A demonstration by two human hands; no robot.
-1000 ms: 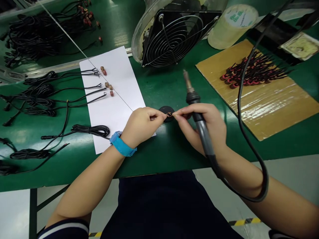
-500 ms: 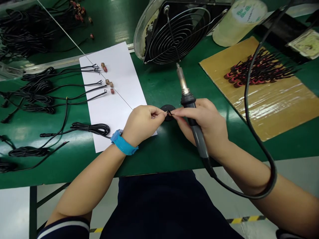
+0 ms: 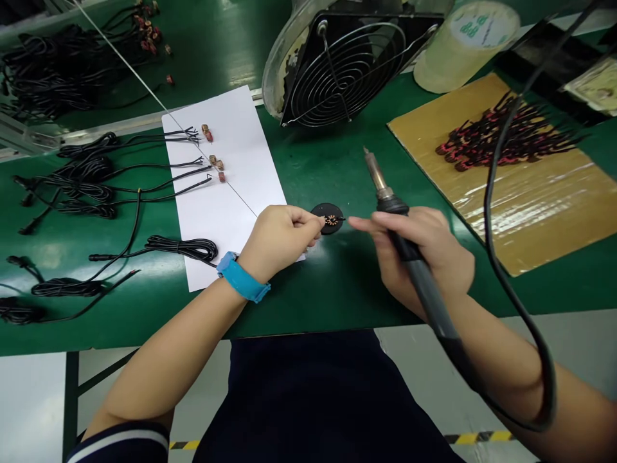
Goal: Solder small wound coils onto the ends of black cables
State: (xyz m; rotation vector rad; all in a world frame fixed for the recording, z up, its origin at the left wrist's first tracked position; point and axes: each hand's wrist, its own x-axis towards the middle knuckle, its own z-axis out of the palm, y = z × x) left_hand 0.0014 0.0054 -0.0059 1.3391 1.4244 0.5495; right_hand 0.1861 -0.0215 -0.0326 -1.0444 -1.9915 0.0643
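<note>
While left hand (image 3: 288,236) pinches small round copper-wound coil (image 3: 331,221), its black lead (image 3: 341,219) points rightward to right hand (image 3: 447,257), just apart, gripping grey-black metal-tipped soldering iron (image 3: 427,289).

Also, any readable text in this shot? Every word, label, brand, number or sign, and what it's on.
Nothing legible.
White label on the pale yellow roll: green print, too blurred to read.
Soldering iron: no readable marking.
Floor tape: black and yellow warning stripes, no visible words.

The wristband (image 3: 243,280) is blue, the striped sleeve (image 3: 126,450) navy.
</note>
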